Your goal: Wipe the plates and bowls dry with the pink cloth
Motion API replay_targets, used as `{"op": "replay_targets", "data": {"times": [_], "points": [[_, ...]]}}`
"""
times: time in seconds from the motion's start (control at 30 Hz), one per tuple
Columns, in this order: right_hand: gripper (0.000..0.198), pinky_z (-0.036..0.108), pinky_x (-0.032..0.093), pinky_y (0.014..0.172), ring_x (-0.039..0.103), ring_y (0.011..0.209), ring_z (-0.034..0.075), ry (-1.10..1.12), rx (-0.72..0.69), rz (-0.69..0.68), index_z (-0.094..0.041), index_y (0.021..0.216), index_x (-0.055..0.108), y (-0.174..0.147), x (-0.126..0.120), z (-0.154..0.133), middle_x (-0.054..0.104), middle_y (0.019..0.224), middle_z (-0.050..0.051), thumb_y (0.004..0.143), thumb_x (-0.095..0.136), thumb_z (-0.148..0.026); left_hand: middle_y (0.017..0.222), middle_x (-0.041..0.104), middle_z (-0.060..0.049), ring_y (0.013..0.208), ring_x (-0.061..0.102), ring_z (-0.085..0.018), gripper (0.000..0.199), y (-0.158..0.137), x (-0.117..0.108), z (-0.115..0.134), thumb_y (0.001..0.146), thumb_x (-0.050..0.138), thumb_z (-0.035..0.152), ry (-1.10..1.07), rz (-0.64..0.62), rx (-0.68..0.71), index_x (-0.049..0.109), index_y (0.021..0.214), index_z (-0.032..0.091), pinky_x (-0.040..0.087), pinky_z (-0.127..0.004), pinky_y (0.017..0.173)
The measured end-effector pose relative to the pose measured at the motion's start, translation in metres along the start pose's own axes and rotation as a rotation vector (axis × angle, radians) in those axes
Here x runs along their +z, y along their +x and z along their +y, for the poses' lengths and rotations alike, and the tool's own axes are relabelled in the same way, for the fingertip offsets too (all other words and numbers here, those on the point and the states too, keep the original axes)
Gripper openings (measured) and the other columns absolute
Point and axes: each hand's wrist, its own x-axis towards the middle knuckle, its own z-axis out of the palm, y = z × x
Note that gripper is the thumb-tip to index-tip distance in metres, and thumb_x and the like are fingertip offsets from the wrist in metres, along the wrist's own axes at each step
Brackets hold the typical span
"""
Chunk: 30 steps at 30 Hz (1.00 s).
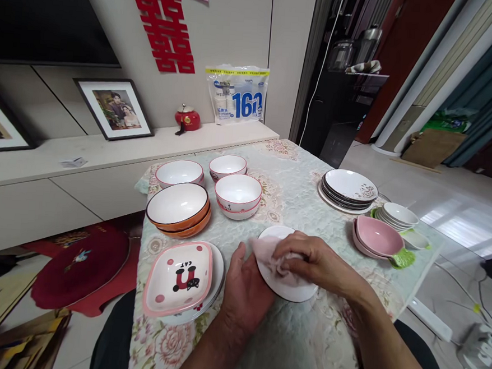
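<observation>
looking down, we have our left hand (247, 288) against the left edge of a white plate (295, 292), its fingers running underneath (hidden there, so we cannot tell how firmly they grip). our right hand (306, 259) bunches a pale pink cloth (267, 250) in bent fingers on the plate, right of the cat dish (176, 278) and above the floral tablecloth (277, 344).

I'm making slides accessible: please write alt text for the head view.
A person's right hand holds a pale pink cloth against a white plate, the left hand at its edge, over a floral tablecloth. Stacked bowls stand to the left, stacked plates to the right.
</observation>
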Motion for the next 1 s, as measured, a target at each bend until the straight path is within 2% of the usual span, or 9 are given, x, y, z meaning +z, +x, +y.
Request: {"op": "replay_targets", "data": {"times": [0.07, 0.13, 0.3, 0.4, 0.47, 0.6, 0.77, 0.9, 1.0], "points": [[0.023, 0.038, 0.046, 0.091, 0.059, 0.099, 0.021, -0.121, 0.027, 0.179, -0.022, 0.105, 0.069, 0.005, 0.011, 0.003, 0.072, 0.101, 0.004, 0.091, 0.055, -0.012, 0.112, 0.072, -0.017, 0.116, 0.061, -0.034, 0.059, 0.000, 0.001, -0.001, 0.092, 0.042, 0.057, -0.012, -0.010, 0.010, 0.065, 0.120, 0.009, 0.044, -0.047, 0.101], [0.027, 0.041, 0.044, 0.093, 0.056, 0.104, 0.023, -0.198, 0.010, 0.246, -0.020, 0.111, 0.067, 0.010, 0.022, 0.000, 0.069, 0.109, 0.007, 0.090, 0.054, -0.010, 0.114, 0.072, -0.016, 0.116, 0.062, -0.031, 0.057, 0.000, 0.001, 0.000, 0.093, 0.041, 0.055, -0.035, -0.022, 0.008, 0.065, 0.119, 0.011, 0.043, -0.044, 0.103], [0.019, 0.035, 0.046, 0.086, 0.054, 0.099, 0.021, -0.193, -0.050, -0.033, -0.023, 0.101, 0.070, 0.009, 0.026, -0.028, 0.066, 0.104, 0.005, 0.089, 0.060, -0.010, 0.092, 0.074, -0.012, 0.089, 0.069, -0.024, 0.053, -0.002, -0.001, 0.003, 0.095, 0.042, 0.053, -0.067, 0.015, -0.013, 0.071, 0.101, 0.009, 0.051, -0.037, 0.089], [0.022, 0.031, 0.047, 0.081, 0.055, 0.095, 0.019, -0.146, -0.036, -0.158, -0.024, 0.088, 0.071, 0.000, 0.016, -0.037, 0.064, 0.097, 0.002, 0.084, 0.062, -0.004, 0.084, 0.073, -0.014, 0.095, 0.069, -0.031, 0.057, -0.002, -0.002, 0.004, 0.093, 0.043, 0.057, -0.031, 0.060, 0.003, 0.071, 0.090, 0.007, 0.051, -0.042, 0.090], [0.024, 0.029, 0.047, 0.078, 0.057, 0.094, 0.018, -0.102, -0.019, -0.200, -0.025, 0.084, 0.070, -0.008, 0.008, -0.034, 0.064, 0.095, 0.001, 0.081, 0.062, -0.002, 0.088, 0.074, -0.016, 0.104, 0.067, -0.035, 0.060, 0.000, -0.002, 0.003, 0.092, 0.042, 0.058, -0.014, 0.048, 0.014, 0.072, 0.096, 0.006, 0.048, -0.045, 0.096], [0.026, 0.028, 0.048, 0.078, 0.061, 0.091, 0.017, -0.041, 0.037, -0.237, -0.026, 0.082, 0.070, -0.020, -0.008, -0.012, 0.065, 0.089, -0.001, 0.079, 0.063, -0.001, 0.109, 0.073, -0.017, 0.115, 0.062, -0.034, 0.057, 0.006, -0.004, -0.001, 0.095, 0.043, 0.050, 0.019, -0.003, 0.045, 0.063, 0.126, 0.007, 0.043, -0.048, 0.104], [0.026, 0.028, 0.047, 0.077, 0.063, 0.087, 0.018, -0.076, 0.183, -0.121, -0.025, 0.083, 0.071, -0.024, -0.021, 0.020, 0.067, 0.089, -0.001, 0.074, 0.061, -0.003, 0.107, 0.076, -0.011, 0.100, 0.068, -0.024, 0.047, 0.013, -0.013, -0.007, 0.092, 0.055, 0.020, 0.057, 0.158, 0.172, 0.054, 0.138, 0.013, 0.046, -0.039, 0.103], [0.026, 0.028, 0.043, 0.072, 0.061, 0.080, 0.018, -0.227, 0.314, 0.032, -0.024, 0.083, 0.070, -0.021, -0.015, 0.028, 0.066, 0.087, 0.001, 0.072, 0.057, -0.005, 0.107, 0.076, -0.009, 0.095, 0.070, -0.022, 0.050, 0.012, -0.016, -0.007, 0.090, 0.058, 0.017, 0.075, 0.158, 0.209, 0.052, 0.140, 0.018, 0.048, -0.040, 0.101], [0.025, 0.029, 0.044, 0.075, 0.061, 0.084, 0.019, -0.238, 0.259, 0.035, -0.024, 0.089, 0.069, -0.016, -0.003, 0.016, 0.066, 0.089, 0.002, 0.075, 0.058, -0.006, 0.111, 0.074, -0.011, 0.105, 0.067, -0.027, 0.051, 0.010, -0.013, -0.007, 0.090, 0.061, 0.023, 0.116, 0.094, 0.180, 0.052, 0.140, 0.017, 0.048, -0.044, 0.101]]}}
